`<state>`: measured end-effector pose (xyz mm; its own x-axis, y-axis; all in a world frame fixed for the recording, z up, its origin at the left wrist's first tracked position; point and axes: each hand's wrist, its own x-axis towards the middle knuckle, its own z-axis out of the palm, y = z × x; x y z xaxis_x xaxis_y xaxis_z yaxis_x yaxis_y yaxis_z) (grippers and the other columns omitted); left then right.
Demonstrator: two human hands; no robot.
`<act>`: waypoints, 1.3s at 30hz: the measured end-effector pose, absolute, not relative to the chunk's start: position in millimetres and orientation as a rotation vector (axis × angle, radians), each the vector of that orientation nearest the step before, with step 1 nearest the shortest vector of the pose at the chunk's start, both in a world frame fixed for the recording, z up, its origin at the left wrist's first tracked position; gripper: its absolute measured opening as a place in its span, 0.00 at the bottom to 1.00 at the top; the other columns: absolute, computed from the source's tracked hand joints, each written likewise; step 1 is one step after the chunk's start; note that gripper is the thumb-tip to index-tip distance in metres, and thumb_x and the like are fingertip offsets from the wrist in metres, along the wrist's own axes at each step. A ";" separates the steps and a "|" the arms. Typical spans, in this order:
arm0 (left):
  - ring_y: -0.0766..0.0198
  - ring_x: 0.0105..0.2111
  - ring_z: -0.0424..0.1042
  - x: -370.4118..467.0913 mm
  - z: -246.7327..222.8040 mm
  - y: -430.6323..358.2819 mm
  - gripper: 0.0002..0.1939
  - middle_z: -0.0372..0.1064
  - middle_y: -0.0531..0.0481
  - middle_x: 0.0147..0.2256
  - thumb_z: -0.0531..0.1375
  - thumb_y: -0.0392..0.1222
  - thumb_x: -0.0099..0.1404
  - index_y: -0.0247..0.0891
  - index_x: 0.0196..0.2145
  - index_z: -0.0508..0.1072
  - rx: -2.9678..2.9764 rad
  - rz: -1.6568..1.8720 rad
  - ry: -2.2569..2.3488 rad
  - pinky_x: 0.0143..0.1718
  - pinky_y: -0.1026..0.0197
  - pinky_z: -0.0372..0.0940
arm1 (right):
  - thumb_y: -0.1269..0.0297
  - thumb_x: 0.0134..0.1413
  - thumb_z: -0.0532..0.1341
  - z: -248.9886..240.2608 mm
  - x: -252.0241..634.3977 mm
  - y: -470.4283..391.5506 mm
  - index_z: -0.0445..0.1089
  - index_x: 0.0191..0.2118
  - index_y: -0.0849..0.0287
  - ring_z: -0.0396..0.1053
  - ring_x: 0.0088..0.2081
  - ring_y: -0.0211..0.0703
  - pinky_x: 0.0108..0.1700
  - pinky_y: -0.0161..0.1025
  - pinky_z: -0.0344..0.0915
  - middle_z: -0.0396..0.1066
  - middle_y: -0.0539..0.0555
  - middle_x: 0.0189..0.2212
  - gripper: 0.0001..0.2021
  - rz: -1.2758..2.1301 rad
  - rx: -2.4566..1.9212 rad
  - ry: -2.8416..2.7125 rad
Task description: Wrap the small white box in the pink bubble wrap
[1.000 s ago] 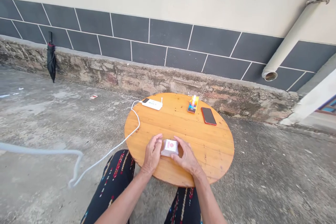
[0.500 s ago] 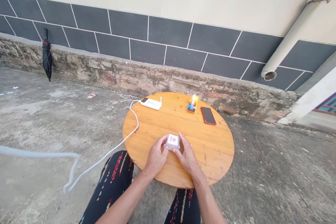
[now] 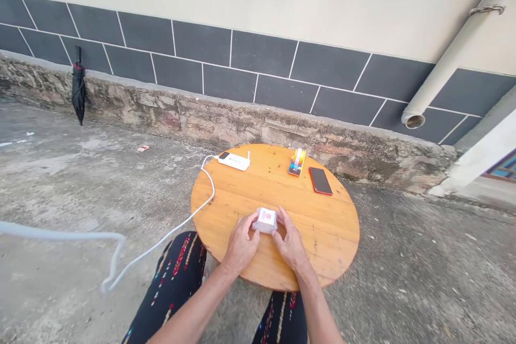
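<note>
Short of phone point(image 3: 321, 180), right of cable point(image 3: 213, 189), both hands' fingers point(image 3: 247, 221) point(image 3: 285, 217) hold a wrapped packet point(image 3: 265, 220).

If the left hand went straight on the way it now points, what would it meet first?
Most likely the small wrapped packet, which sits just ahead of the left hand and perhaps touches it; depth is hard to judge from this one view.

Pale packet point(image 3: 266, 219) between left hand point(image 3: 242, 243) and right hand point(image 3: 292, 246).
</note>
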<state>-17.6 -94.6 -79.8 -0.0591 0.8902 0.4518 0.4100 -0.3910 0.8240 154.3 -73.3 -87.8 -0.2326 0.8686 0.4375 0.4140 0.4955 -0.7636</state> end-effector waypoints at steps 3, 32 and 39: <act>0.57 0.47 0.68 -17.4 -76.5 -95.9 0.25 0.70 0.45 0.46 0.54 0.29 0.54 0.39 0.50 0.68 1.793 1.459 1.371 0.51 0.52 0.64 | 0.68 0.56 0.54 -88.7 153.7 -72.3 0.44 0.65 0.57 0.60 0.58 0.48 0.59 0.53 0.57 0.60 0.60 0.58 0.32 0.640 -1.039 -1.843; 0.57 0.49 0.67 -16.2 -94.0 -89.2 0.32 0.69 0.43 0.47 0.49 0.24 0.51 0.36 0.54 0.65 1.737 1.535 1.420 0.53 0.51 0.61 | 0.60 0.58 0.52 -85.9 161.4 -72.5 0.64 0.54 0.60 0.72 0.45 0.50 0.51 0.51 0.66 0.74 0.59 0.42 0.20 0.531 -1.146 -1.722; 0.55 0.48 0.67 -15.9 -91.4 -91.4 0.35 0.70 0.46 0.47 0.50 0.23 0.47 0.41 0.53 0.66 1.761 1.515 1.393 0.53 0.50 0.59 | 0.61 0.55 0.54 -87.1 163.1 -71.0 0.66 0.52 0.59 0.72 0.45 0.51 0.54 0.53 0.63 0.75 0.58 0.41 0.19 0.521 -1.169 -1.700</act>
<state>-15.9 -91.4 -91.4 -0.1012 0.8726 0.4778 0.4028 -0.4032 0.8217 163.1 -71.0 -87.1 -0.0674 0.8786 0.4727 0.4630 0.4472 -0.7652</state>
